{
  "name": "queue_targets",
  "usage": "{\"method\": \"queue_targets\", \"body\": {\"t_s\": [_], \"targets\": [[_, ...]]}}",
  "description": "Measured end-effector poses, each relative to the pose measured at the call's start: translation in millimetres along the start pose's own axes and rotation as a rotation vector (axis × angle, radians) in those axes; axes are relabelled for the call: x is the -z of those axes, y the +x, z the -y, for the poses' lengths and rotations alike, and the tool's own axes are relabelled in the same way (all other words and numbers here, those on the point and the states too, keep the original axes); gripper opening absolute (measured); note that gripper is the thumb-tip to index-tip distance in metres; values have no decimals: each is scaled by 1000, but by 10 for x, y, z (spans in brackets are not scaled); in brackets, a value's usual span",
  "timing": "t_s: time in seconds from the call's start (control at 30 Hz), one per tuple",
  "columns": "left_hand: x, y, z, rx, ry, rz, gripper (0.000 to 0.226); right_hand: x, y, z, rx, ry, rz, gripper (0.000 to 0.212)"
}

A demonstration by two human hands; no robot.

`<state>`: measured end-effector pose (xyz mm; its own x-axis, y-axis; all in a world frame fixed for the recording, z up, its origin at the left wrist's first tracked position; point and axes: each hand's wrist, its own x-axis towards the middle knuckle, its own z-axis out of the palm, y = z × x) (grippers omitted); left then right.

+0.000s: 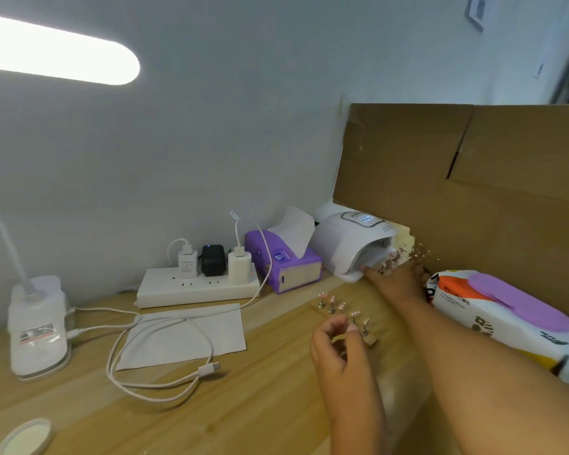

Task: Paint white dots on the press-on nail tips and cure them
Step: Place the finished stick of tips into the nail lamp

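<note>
Two hands were busy by the nail lamp (352, 247) on the tabletop (260, 405).

At the far left stood a white desk lamp (37, 323), and next to it a white cable (165, 385) lay over a sheet of paper (211, 336). Behind them was a power strip (197, 287) with three plugs, then a purple tissue box (286, 264). The nail tips (342, 307) stood in a row on little stands, in front of the nail lamp. The left hand (339, 346) was just beside the row with its fingers loosely curled; I could not tell if it held anything. The right hand (399, 280) reached to the nail lamp's mouth with blurry pink bits (391, 257) at its fingers, and I could not tell its grip. A pack of wipes (506, 323) lay at the right.
</note>
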<state>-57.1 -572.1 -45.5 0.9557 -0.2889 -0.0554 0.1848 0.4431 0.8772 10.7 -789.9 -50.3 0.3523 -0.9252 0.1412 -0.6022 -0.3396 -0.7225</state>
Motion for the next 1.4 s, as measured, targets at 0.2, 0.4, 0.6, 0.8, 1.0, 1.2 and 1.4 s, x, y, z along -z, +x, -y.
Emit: {"method": "queue_targets", "body": {"t_s": [0.2,0.4,0.6,0.8,1.0,1.2,1.4], "targets": [[6,-2,30,27,17,18,12,87,17,-113,140,210,19,34],[0,1,24,34,48,51,20,112,-14,-110,202,180,25,28],[7,-1,25,24,88,70,21,74,55,-133,176,87,16,31],[4,-10,14,2,85,68,24,49,11,-87,138,-133,58,63],[6,-39,-13,24,55,64,17,201,-96,-70,288,-243,182,31],[20,-29,-1,16,40,76,12,739,-402,99,439,-602,823,12],[-3,-7,0,43,-28,61,31,867,-757,356,385,-635,965,48]]}}
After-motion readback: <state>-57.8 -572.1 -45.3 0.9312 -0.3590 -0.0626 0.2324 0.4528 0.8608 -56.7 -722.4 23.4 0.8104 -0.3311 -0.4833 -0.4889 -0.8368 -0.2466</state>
